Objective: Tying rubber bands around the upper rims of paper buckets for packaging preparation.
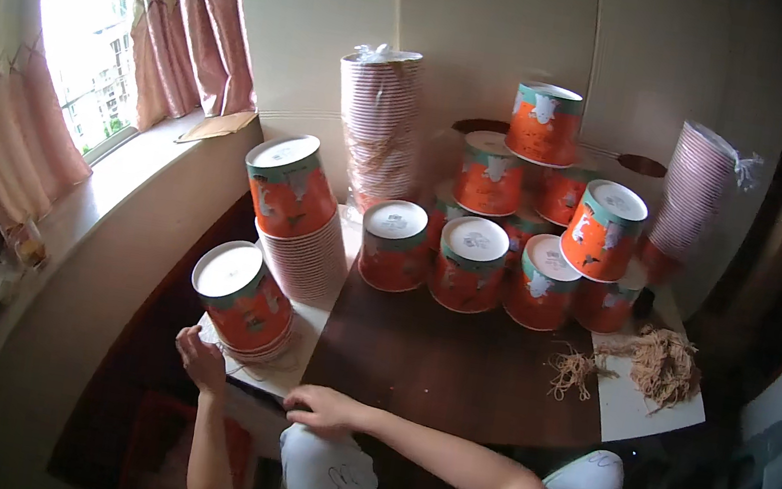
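Left hand (200, 361) and right hand (323, 408) are both low down at the near edge of the table (431, 382); the left one has its fingers loosely bent, right beside the bottom of the near orange bucket (246, 299), and I cannot tell if it touches the rim or pinches something thin; the right one has its fingers curled down, just above the knee (336, 474), and I cannot tell if it has anything under its fingers.

That near bucket sits upside down, with its white round bottom facing up and a few pale rims peeking out under it; it looks like paper, so it should be light, a bit stiff, and smooth enough to slip; a hard squeeze could dent its side; a good place to hold it is low down, one hand on each side, where the thick rim should be strongest.

It is up and a little to the right of the left hand, and up and to the left of the right hand, which is farther from it; just behind it is a tall stack of striped rims (306, 257) with another orange bucket (289, 194) on top; more upside-down buckets (472, 265) are well off to the right, out of easy reach.
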{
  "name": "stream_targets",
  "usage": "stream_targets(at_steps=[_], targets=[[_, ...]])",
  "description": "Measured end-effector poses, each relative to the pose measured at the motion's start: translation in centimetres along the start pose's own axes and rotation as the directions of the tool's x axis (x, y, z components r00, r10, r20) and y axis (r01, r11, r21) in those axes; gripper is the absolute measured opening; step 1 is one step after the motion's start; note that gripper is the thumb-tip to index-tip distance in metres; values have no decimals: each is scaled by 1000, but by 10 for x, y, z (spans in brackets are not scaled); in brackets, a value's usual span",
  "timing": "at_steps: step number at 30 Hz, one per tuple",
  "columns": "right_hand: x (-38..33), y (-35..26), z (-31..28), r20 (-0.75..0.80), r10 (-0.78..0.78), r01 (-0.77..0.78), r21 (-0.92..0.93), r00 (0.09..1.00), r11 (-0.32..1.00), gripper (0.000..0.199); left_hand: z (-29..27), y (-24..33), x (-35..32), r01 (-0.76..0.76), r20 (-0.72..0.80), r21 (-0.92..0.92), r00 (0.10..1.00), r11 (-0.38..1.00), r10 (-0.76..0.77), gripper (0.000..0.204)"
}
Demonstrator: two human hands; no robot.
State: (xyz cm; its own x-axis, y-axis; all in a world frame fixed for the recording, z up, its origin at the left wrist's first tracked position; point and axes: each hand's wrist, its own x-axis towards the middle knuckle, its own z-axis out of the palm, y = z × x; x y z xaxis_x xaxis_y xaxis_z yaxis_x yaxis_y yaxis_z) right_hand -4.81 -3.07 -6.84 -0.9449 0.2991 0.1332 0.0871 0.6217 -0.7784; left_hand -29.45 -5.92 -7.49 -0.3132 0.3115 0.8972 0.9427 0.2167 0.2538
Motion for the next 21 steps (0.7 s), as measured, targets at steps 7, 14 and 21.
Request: stream_targets(at_steps=[7, 14, 21], targets=[[-141, -47, -66, 151, 99, -74, -165, 983, 984, 38, -2, 177, 77, -285, 135, -389, 923, 876, 360, 27], [-198, -30, -89, -114, 284, -306, -317, 952, 898, 35, 148, 268, 75, -524, 347, -254, 735, 813, 582, 32], [-234, -20, -111, -270, 357, -425, -262, 894, 866, 31, 165, 240, 65, -509, 407, -150, 749, 847, 522, 33]])
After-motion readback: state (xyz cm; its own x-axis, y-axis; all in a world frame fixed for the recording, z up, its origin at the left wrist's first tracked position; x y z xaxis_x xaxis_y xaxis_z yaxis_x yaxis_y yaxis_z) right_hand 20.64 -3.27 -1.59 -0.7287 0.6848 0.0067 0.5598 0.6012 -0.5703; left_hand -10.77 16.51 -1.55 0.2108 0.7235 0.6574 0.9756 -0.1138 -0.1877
